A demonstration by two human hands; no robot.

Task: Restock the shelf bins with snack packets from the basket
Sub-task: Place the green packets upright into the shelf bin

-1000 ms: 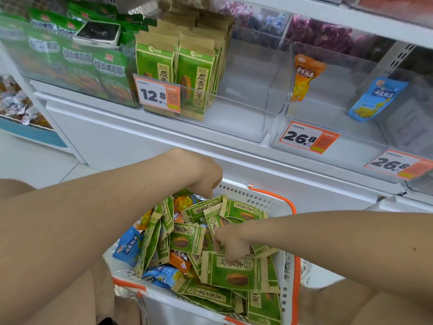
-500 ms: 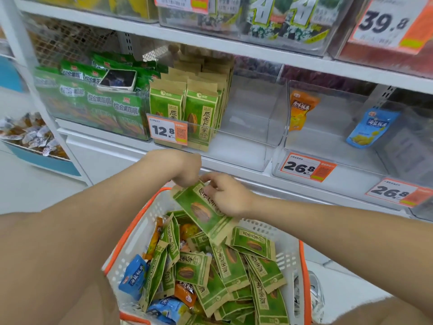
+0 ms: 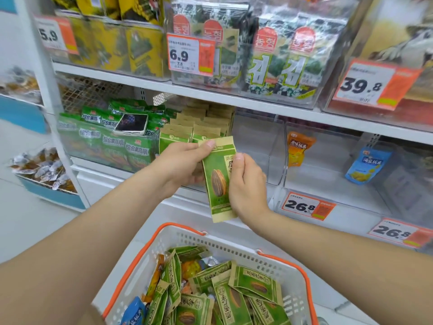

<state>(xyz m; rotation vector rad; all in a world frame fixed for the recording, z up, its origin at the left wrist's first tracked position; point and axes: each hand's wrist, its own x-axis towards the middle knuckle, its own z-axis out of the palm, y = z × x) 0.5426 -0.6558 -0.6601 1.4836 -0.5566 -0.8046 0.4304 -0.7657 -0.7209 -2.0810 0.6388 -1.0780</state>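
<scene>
Head camera: our left hand [image 3: 180, 165] and right hand [image 3: 246, 184] both pinch one upright green sunflower-seed packet [image 3: 219, 181], near the clear shelf bin [image 3: 255, 156], above the white basket [image 3: 164, 242].

Green sunflower-seed packet [image 3: 219, 181] upright before bin; basket [image 3: 150, 259] holds more

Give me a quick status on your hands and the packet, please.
Left hand, right hand both pinch one sunflower seed packet, upright. Seed bin just behind. Phone on neighbouring green packs, not blocking.
</scene>
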